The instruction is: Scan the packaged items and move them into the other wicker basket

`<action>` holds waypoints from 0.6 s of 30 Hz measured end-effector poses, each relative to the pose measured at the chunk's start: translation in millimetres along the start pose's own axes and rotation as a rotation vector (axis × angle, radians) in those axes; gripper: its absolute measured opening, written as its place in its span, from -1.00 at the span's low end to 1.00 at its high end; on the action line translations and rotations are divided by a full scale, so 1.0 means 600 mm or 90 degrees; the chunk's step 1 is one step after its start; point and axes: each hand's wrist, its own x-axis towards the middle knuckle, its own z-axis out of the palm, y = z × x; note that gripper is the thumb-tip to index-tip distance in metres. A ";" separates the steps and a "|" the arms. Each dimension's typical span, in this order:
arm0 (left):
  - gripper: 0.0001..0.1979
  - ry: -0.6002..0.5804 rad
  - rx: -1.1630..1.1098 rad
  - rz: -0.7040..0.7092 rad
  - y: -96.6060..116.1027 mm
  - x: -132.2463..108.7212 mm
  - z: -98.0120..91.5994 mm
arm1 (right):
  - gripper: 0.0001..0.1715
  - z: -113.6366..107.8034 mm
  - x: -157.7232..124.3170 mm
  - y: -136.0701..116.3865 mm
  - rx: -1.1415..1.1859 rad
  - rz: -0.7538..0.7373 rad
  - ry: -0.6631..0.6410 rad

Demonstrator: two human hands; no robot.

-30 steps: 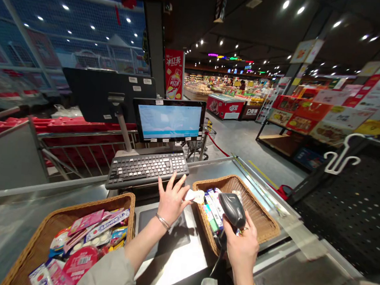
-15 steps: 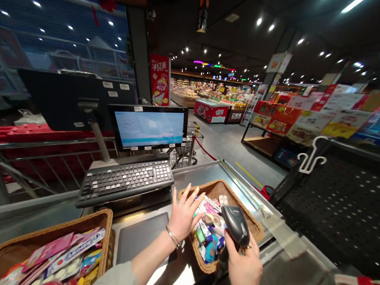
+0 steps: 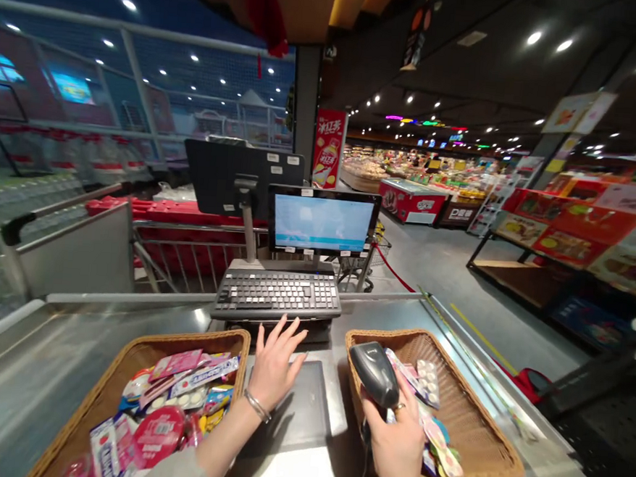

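My right hand (image 3: 396,434) is wrapped round a black barcode scanner (image 3: 374,373), held over the left side of the right wicker basket (image 3: 481,395). In that basket lie small packs, among them a white blister pack (image 3: 428,381); the scanner and hand hide some of them. With fingers spread and nothing in it, my left hand (image 3: 275,370) hovers over the grey plate (image 3: 312,398) set in the counter, just below the keyboard (image 3: 279,292). To its left, the left wicker basket (image 3: 125,348) holds candy packs, including a round pink-red tub (image 3: 159,437).
A lit monitor (image 3: 322,223) stands behind the keyboard, beside a second screen (image 3: 240,178) seen from its back. The metal counter (image 3: 83,324) runs under both baskets. Beyond are a red chest freezer (image 3: 412,201) and shelves with boxes (image 3: 581,220).
The view has swung left, so things sit further right. My left hand has moved left, from over the right basket to over the plate. My right hand still holds the scanner.
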 end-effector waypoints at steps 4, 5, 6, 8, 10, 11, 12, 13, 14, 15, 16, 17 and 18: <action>-0.63 0.000 0.045 -0.093 -0.063 -0.056 -0.023 | -0.54 0.043 -0.014 -0.006 0.005 -0.025 -0.100; -0.63 -0.002 0.057 -0.120 -0.078 -0.072 -0.029 | -0.54 0.054 -0.019 -0.010 0.002 -0.034 -0.126; -0.63 -0.003 0.070 -0.147 -0.093 -0.087 -0.036 | -0.55 0.065 -0.023 -0.014 -0.003 -0.044 -0.152; -0.64 -0.003 0.098 -0.203 -0.122 -0.119 -0.051 | -0.60 0.086 -0.032 -0.024 -0.010 -0.067 -0.199; -0.64 0.003 0.126 -0.254 -0.149 -0.150 -0.066 | -0.62 0.106 -0.041 -0.034 -0.018 -0.086 -0.246; -0.64 0.006 0.139 -0.276 -0.163 -0.165 -0.073 | -0.63 0.116 -0.046 -0.039 -0.016 -0.090 -0.263; -0.63 0.007 0.148 -0.296 -0.175 -0.179 -0.080 | -0.63 0.126 -0.050 -0.043 -0.012 -0.087 -0.277; -0.62 0.005 0.154 -0.316 -0.187 -0.193 -0.086 | -0.63 0.135 -0.054 -0.047 -0.005 -0.086 -0.291; -0.62 0.001 0.158 -0.338 -0.197 -0.207 -0.092 | -0.62 0.144 -0.059 -0.050 0.002 -0.087 -0.311; -0.61 -0.006 0.159 -0.358 -0.206 -0.219 -0.098 | -0.63 0.153 -0.063 -0.053 0.008 -0.088 -0.319; -0.61 -0.014 0.160 -0.376 -0.213 -0.231 -0.103 | -0.63 0.160 -0.067 -0.055 0.011 -0.088 -0.331; -0.61 -0.023 0.160 -0.390 -0.219 -0.241 -0.107 | -0.64 0.168 -0.071 -0.057 0.012 -0.088 -0.342; -0.61 -0.030 0.162 -0.400 -0.224 -0.249 -0.111 | -0.65 0.174 -0.074 -0.059 0.014 -0.089 -0.351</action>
